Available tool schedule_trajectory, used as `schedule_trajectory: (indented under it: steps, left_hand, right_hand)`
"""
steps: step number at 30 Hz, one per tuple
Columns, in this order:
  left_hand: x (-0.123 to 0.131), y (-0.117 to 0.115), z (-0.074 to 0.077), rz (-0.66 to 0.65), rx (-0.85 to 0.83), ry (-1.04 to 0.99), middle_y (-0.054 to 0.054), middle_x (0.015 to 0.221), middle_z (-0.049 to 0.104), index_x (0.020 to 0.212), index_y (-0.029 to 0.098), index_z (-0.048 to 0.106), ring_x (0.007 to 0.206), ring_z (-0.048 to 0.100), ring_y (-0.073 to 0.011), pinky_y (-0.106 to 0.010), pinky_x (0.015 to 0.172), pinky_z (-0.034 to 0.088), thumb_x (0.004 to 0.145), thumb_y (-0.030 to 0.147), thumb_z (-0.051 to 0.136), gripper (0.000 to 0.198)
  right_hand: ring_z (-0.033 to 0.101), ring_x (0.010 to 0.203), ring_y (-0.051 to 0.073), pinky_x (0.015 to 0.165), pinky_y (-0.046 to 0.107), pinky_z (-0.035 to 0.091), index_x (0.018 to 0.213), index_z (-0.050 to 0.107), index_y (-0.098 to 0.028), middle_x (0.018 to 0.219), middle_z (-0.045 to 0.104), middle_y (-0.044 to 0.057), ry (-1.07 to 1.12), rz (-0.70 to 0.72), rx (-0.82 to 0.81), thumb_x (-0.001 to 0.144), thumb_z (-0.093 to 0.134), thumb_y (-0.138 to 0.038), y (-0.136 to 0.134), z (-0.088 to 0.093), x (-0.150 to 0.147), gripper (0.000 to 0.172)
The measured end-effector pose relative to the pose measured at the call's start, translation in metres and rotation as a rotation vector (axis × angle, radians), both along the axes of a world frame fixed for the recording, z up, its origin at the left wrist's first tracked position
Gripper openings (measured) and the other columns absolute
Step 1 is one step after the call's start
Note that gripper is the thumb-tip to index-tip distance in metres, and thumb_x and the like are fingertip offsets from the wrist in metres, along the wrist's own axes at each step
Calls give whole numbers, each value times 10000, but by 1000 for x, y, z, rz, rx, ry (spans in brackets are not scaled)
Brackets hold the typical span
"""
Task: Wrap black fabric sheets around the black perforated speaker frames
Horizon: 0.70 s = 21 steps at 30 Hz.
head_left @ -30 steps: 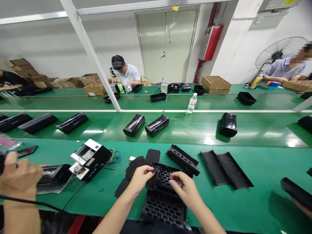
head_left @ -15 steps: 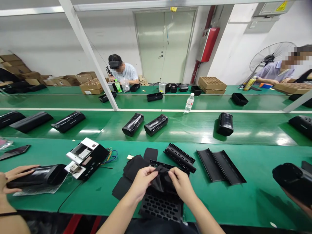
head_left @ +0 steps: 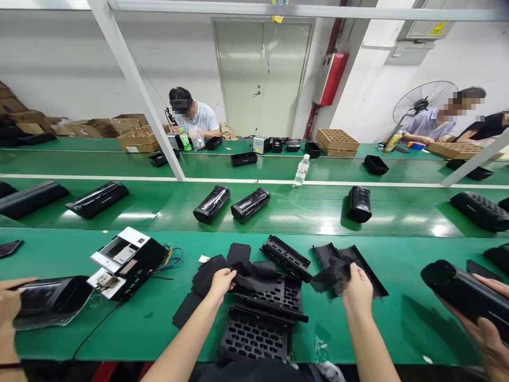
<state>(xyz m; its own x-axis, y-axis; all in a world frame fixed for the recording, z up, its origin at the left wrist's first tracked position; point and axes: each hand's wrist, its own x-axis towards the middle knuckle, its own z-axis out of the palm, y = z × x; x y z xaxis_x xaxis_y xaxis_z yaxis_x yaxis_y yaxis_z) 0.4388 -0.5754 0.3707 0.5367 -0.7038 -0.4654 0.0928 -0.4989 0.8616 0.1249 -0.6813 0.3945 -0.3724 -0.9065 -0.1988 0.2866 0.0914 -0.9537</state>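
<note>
The left hand [head_left: 221, 282] pinches a limp black fabric sheet [head_left: 254, 276], its grip pressed together on the sheet's near edge, and the sheet drapes over a perforated black plastic grille [head_left: 278, 300]. The right hand [head_left: 358, 291] pinches a smaller crumpled black sheet [head_left: 332, 274] just above a pair of black trough-shaped covers [head_left: 360, 270]. Both sheets look light and floppy, and would probably handle best when taken at an edge or corner. The grilles look stiff and easy to hold by the frame.

A second grille [head_left: 254, 337] lies nearest the body. More black sheets [head_left: 207, 276] lie flat on the green worktop [head_left: 119, 339], beside a ribbed black bar [head_left: 284, 258]. To the left, a co-worker's hand [head_left: 8, 302], cut off by the frame, rests on a black cylindrical housing [head_left: 51, 300] near an open black-and-white unit [head_left: 127, 260] with coloured wires [head_left: 174, 257]. To the right, another co-worker's hand [head_left: 487, 339] supports a similar housing [head_left: 461, 292].

Farther off, black housings [head_left: 210, 204] lie on a second green belt, and a seated person [head_left: 193, 114] works beyond it. Black on black, the sheets' folds and exact material are hard to make out.
</note>
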Motion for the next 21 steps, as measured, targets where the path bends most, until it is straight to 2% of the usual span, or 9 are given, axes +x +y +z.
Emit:
schedule_trajectory:
  steps: [2,4,7,9,11,13,15,17,21]
  left_hand:
    - [3,1,-1,-15,18,-100,36,434,444,489,176,451,459,527,-161,-269,455,401,558,323,649,257]
    - [6,1,6,-11,-2,-208,-20,605,542,618,162,531,699,597,-243,-346,616,458,547,272,649,177]
    - [1,2,26,-25,-85,-337,-98,1033,542,927,172,563,1092,467,-280,-406,895,376,566,255,638,378]
    - [-13,4,42,-137,-168,-307,-111,1186,476,1054,195,523,1167,408,-268,-410,942,346,603,289,630,473]
    - [-34,7,58,-285,-253,-118,-127,1245,455,1137,204,473,1175,413,-259,-398,933,365,610,314,656,569]
    - [-55,11,72,-345,-320,177,-135,1239,485,1163,201,452,1153,445,-246,-367,925,378,578,303,708,646]
    - [-71,15,83,-296,-354,431,-120,1123,578,1080,184,515,1042,533,-229,-336,868,417,571,292,729,562]
    - [-76,18,93,-205,-353,577,-83,949,648,934,164,580,874,600,-197,-304,772,456,588,286,723,394]
    - [-63,23,108,-127,-323,598,-37,774,671,806,144,619,699,604,-139,-244,677,463,591,251,726,263]
  right_hand:
    - [509,516,84,473,182,428,726,528,-192,572,550,-70,-51,20,13,594,660,-452,2,5,0,320]
    - [558,585,108,524,203,461,737,565,-186,637,604,-43,-95,71,22,584,679,-424,8,12,8,306]
    - [610,763,165,674,278,500,795,615,-187,795,666,10,-239,204,53,596,679,-400,22,27,29,299]
    - [608,866,189,775,322,487,828,643,-191,864,681,32,-427,337,100,625,662,-390,34,38,48,285]
    - [598,929,195,852,343,459,839,666,-199,903,688,37,-612,464,176,654,639,-398,47,47,67,273]
    - [595,949,198,888,354,444,837,680,-208,920,690,35,-707,551,245,670,619,-418,58,55,82,276]
    - [591,963,200,909,360,432,831,686,-209,936,688,39,-736,617,277,687,598,-432,65,60,92,279]
    - [581,989,192,925,357,419,850,683,-219,965,681,37,-745,621,260,726,549,-465,68,63,96,306]
    - [570,1012,197,885,360,446,909,669,-220,1013,665,43,-778,588,246,758,455,-570,72,67,92,438]
